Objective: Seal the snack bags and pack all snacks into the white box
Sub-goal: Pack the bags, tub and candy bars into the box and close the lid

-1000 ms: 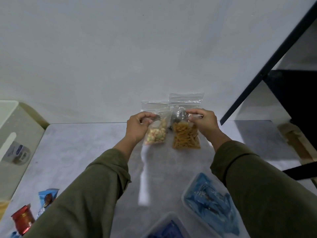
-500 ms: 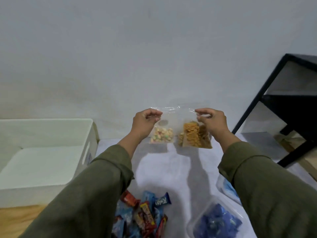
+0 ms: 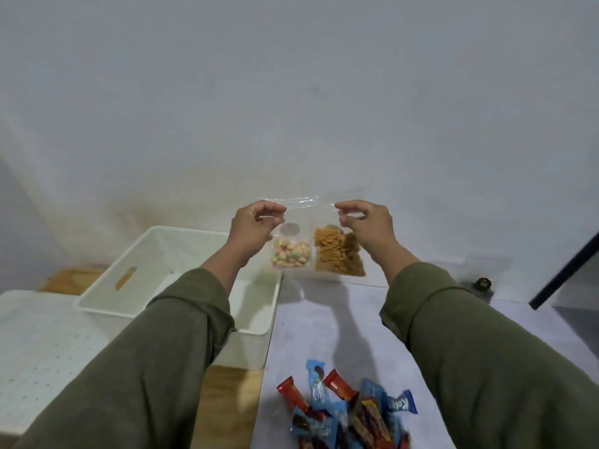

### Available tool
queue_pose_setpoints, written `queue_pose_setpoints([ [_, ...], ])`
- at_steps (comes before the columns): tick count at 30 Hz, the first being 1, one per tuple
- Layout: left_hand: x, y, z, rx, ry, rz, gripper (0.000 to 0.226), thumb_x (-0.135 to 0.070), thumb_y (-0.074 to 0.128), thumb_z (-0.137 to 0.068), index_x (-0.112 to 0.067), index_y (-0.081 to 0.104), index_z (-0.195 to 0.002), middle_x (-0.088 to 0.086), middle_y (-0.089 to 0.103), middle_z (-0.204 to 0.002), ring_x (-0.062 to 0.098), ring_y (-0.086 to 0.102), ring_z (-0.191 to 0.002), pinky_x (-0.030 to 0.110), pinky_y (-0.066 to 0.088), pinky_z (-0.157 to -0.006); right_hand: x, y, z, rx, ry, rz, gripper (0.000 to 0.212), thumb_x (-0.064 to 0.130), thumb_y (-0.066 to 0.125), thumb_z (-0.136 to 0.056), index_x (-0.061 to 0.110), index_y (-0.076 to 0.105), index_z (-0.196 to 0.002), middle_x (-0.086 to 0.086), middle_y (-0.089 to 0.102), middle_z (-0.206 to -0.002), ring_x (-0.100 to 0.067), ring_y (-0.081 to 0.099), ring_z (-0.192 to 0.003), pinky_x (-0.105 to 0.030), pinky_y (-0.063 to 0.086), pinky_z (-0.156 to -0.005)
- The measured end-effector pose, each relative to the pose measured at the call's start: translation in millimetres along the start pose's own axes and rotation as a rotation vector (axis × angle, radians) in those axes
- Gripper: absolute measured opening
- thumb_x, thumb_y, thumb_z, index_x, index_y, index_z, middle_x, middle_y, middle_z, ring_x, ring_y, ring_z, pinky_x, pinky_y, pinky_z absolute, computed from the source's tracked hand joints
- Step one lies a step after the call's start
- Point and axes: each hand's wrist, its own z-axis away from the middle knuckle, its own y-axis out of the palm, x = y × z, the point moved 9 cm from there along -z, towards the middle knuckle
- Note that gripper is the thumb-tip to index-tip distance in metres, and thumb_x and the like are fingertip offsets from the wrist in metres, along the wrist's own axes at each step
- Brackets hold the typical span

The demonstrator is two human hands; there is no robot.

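Your view has swung left, bringing the box (image 3: 181,280) closer, and with left hand (image 3: 256,230) and right hand (image 3: 366,226) fingers pinching the bags (image 3: 316,254) aloft beside it, keep both tops level as you carry them over.

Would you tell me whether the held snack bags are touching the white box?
Apart. In the head view the snack bags hang from both hands, lifted clear above the white box.

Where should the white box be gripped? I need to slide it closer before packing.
Grip the white box by the slot handle cut in its left end wall, fingers hooked in from outside. The right end wall probably has a matching slot, but the left sleeve hides part of it.
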Motion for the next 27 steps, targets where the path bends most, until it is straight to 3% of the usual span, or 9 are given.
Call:
queue_pose_setpoints([
  [4, 22.6, -59.2, -3.0, -0.083, -0.031, -0.007, 0.026, -0.004, 0.060, -0.088, -0.029, 0.066, -0.083, -0.003, 0.068, -0.091, 0.019, 0.064, -0.095, 0.037, 0.053, -0.076, 5.3, 61.6, -9.8, 0.058, 0.000, -0.055, 0.030, -0.004, 0.064, -0.080, 0.021, 0.073, -0.094, 0.008, 0.065, -0.087, -0.016, 0.062, -0.084, -0.012, 0.047, -0.067],
  [8, 57.0, -109.1, -7.3, -0.131, -0.083, -0.012, 0.027, -0.004, 0.060, -0.088, -0.029, 0.066, -0.082, -0.003, 0.067, -0.089, 0.018, 0.063, -0.094, 0.038, 0.052, -0.076, -0.2, 125.0, -11.0, 0.105, 0.011, -0.080, 0.033, -0.007, 0.063, -0.078, 0.023, 0.072, -0.088, 0.007, 0.065, -0.084, -0.015, 0.060, -0.083, -0.017, 0.048, -0.071],
  [13, 106.6, -150.2, -34.2, -0.068, -0.163, 0.006, 0.024, -0.005, 0.060, -0.088, -0.027, 0.066, -0.083, -0.002, 0.066, -0.089, 0.016, 0.063, -0.094, 0.036, 0.052, -0.075, -19.4, 193.5, -21.8, 0.125, 0.092, -0.090, 0.033, -0.009, 0.061, -0.079, 0.018, 0.071, -0.095, 0.005, 0.063, -0.082, -0.016, 0.062, -0.076, -0.012, 0.046, -0.062],
  [19, 175.7, -165.3, -71.1, 0.060, -0.248, 0.009, 0.022, -0.003, 0.060, -0.088, -0.024, 0.067, -0.085, 0.001, 0.066, -0.090, 0.009, 0.064, -0.087, 0.035, 0.054, -0.073, -74.1, 248.4, -29.4, 0.046, 0.200, -0.064, 0.032, -0.008, 0.061, -0.080, 0.022, 0.070, -0.089, 0.005, 0.062, -0.080, -0.023, 0.064, -0.078, -0.024, 0.052, -0.070],
  [23, 221.9, -154.4, -85.3, 0.148, -0.274, -0.001, 0.019, -0.003, 0.060, -0.088, -0.020, 0.066, -0.089, 0.001, 0.066, -0.088, 0.008, 0.064, -0.084, 0.033, 0.054, -0.070, -113.8, 262.9, -32.1, 0.020, 0.255, -0.008, 0.041, -0.005, 0.061, -0.081, 0.035, 0.068, -0.079, 0.003, 0.064, -0.083, -0.022, 0.063, -0.078, -0.029, 0.054, -0.072],
  [27, 257.8, -135.7, -99.0, 0.209, -0.257, -0.004, 0.021, 0.000, 0.061, -0.087, -0.019, 0.067, -0.087, 0.000, 0.067, -0.084, 0.007, 0.067, -0.081, 0.027, 0.054, -0.063, -147.8, 267.3, -34.1, 0.019, 0.307, 0.035, 0.034, -0.003, 0.056, -0.086, 0.029, 0.068, -0.089, 0.009, 0.062, -0.080, -0.014, 0.059, -0.075, -0.029, 0.053, -0.072],
])
